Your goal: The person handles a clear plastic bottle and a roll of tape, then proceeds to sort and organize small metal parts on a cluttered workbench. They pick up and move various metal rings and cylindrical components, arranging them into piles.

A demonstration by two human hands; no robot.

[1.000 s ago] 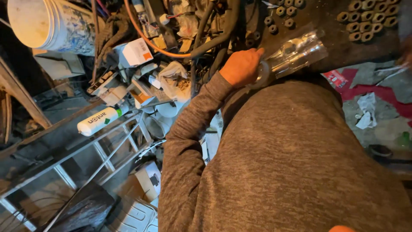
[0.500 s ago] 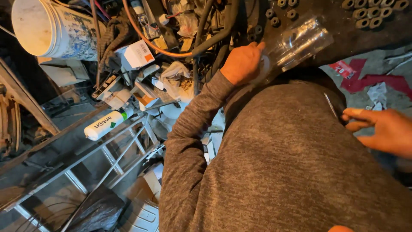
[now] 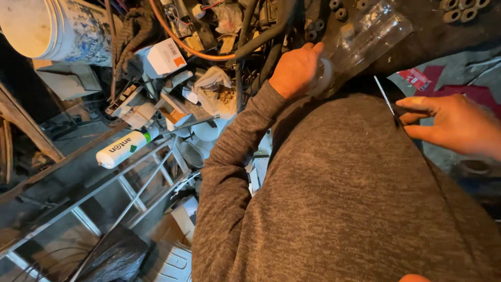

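A clear plastic bottle [image 3: 365,36] lies tilted across the dark workbench [image 3: 443,36], its base gripped in my left hand [image 3: 295,70]; my right hand [image 3: 454,125] pinches a thin blade [image 3: 385,96]. One slip could roll it into the clutter.

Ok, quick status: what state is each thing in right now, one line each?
Left hand: closed around the bottle's neck end.
Clear plastic bottle: held, lying tilted; contents cannot be told.
Right hand: fingers pinching a thin blade.
Thin blade: held, apart from the bottle.
White bucket: open, tipped.
White tube: lying flat on the metal frame.
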